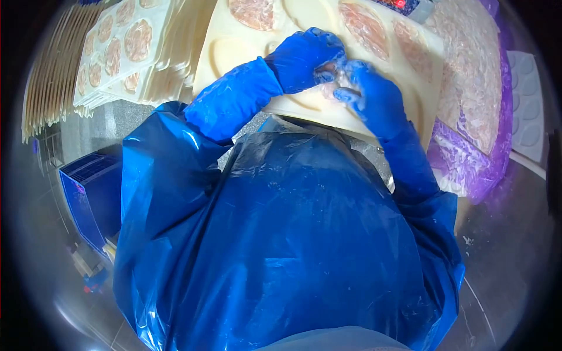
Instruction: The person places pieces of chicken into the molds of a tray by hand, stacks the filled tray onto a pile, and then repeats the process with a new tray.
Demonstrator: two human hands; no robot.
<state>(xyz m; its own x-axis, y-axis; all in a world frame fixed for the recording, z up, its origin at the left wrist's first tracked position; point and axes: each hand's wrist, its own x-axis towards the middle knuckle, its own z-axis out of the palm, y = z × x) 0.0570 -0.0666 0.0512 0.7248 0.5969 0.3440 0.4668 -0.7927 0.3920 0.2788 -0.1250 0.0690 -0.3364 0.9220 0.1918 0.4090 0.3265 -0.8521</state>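
Observation:
Both my hands wear blue gloves smeared with pale residue and meet over a cream tray (430, 44) with oval recesses. My left hand (310, 55) has its fingers curled around one side of a pale pink lump of raw minced meat (329, 89). On the other side, my right hand (374, 90) pinches the same lump with thumb and fingers. Part of the lump is hidden by the gloves. Flat pink meat portions (364, 29) fill several recesses of the tray along its far side.
At the left stand stacked trays with meat portions (138, 41) and a row of thin tray edges (58, 58). A purple-lined mass of pale minced meat (468, 76) lies at the right, beside a white recessed tray (527, 111). A blue crate (91, 196) stands low left.

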